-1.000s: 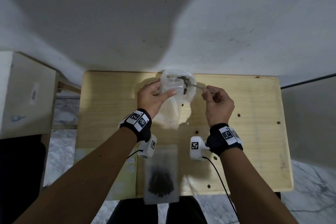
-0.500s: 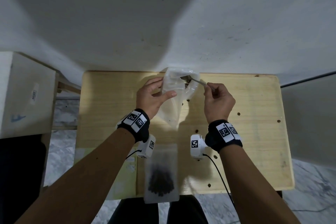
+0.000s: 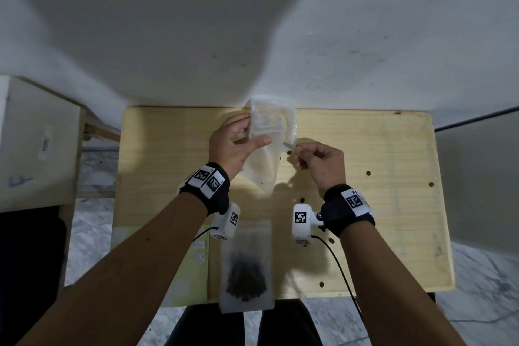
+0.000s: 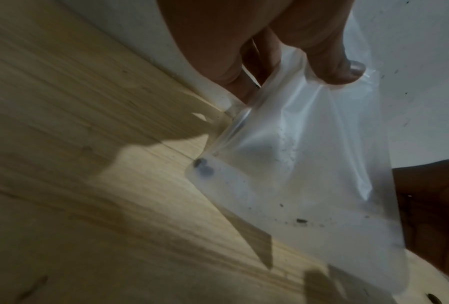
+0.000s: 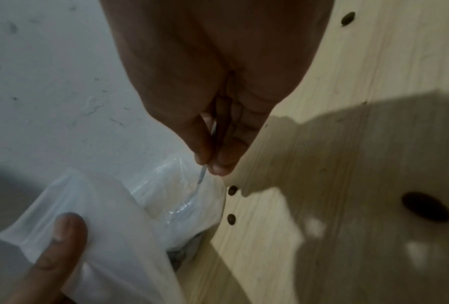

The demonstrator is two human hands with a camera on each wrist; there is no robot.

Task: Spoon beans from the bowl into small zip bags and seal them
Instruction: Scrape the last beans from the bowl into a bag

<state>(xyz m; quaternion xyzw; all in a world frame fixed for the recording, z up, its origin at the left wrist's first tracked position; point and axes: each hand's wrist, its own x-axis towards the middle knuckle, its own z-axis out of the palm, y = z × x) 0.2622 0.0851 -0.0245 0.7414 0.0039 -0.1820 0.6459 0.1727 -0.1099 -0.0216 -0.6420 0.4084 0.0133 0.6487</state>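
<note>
My left hand (image 3: 254, 132) pinches an empty clear zip bag (image 3: 266, 160) near its top and holds it up off the wooden table (image 3: 365, 233). The bag hangs in front of a clear plastic bowl (image 3: 289, 116) at the table's far edge. In the left wrist view, a couple of dark beans (image 4: 204, 167) lie in a lower corner of the bag (image 4: 309, 164). My right hand (image 3: 299, 149) pinches the thin metal spoon handle (image 5: 205, 170), whose scoop end is hidden behind the plastic. A filled zip bag of dark beans (image 3: 247, 264) lies at the near edge.
A white wall (image 3: 280, 22) rises directly behind the table. A pale cabinet (image 3: 36, 143) stands to the left. Small round holes (image 3: 368, 173) dot the tabletop on the right. Cables run from both wrist cameras toward me.
My left hand has lifted the empty bag higher, up in front of the bowl. My right hand has drawn the spoon out of the bowl and down to the bag's right side.
</note>
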